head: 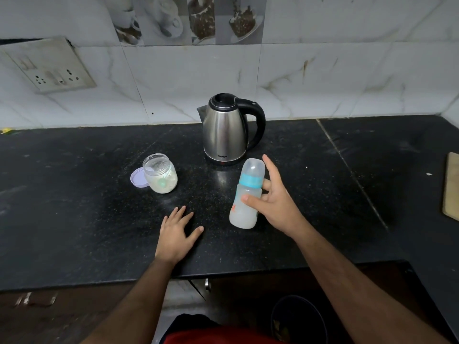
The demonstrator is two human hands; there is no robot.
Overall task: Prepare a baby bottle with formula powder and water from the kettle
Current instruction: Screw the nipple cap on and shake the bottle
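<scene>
Right hand [275, 204] pinches the cloudy translucent plastic baby bottle with teal collar and domed cap [246, 194], thumb on its front, fingers behind, forefinger stretched past the cap; bottle tilted, capped, milky inside, so I judge filling done. Left hand [177, 234] lies flat, fingers spread, near the black stone counter's [74, 219] front edge. Steel kettle with black handle [227, 129] toward the back edge; open glass powder jar [161, 173] beside its lilac lid [138, 178].

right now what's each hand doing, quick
Left hand: open, flat on the countertop, holding nothing.
Right hand: grips the baby bottle with thumb and fingers.
</scene>
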